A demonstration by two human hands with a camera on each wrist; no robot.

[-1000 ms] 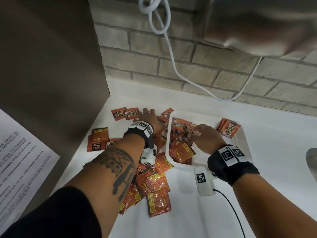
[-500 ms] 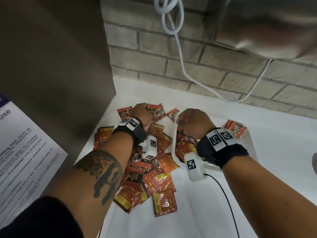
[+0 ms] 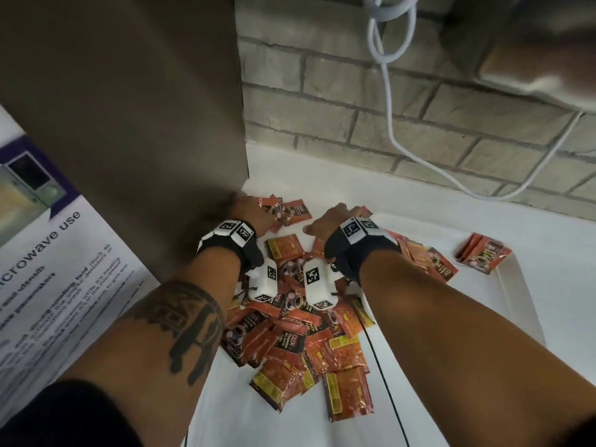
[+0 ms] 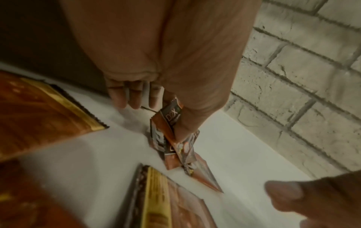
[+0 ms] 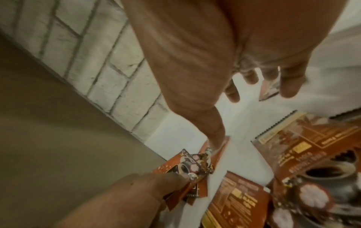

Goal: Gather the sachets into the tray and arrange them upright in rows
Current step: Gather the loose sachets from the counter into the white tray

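Orange-and-black sachets [image 3: 309, 343] lie in a loose pile on the white counter between my forearms. My left hand [image 3: 248, 209] is at the far left corner by the brown panel and pinches a few sachets [image 4: 171, 121] between thumb and fingers. My right hand [image 3: 329, 219] hovers just right of it, outside the tray, with relaxed fingers [image 5: 289, 86] and its thumb tip down on a sachet [image 5: 218, 155]. The white tray [image 3: 525, 295] sits to the right. It holds a small standing group of sachets [image 3: 483, 253] and some flat ones [image 3: 432, 262].
A brown cabinet panel [image 3: 145, 124] walls off the left side. Behind the counter is a brick wall [image 3: 354, 124] with a white cable [image 3: 390, 101] hanging across it. A printed notice [image 3: 48, 285] is at the near left. A thin black cable [image 3: 387, 382] trails from my right wrist.
My right hand came out of the tray and moved left to beside the left hand. My left hand took hold of sachets and shifted toward the corner.
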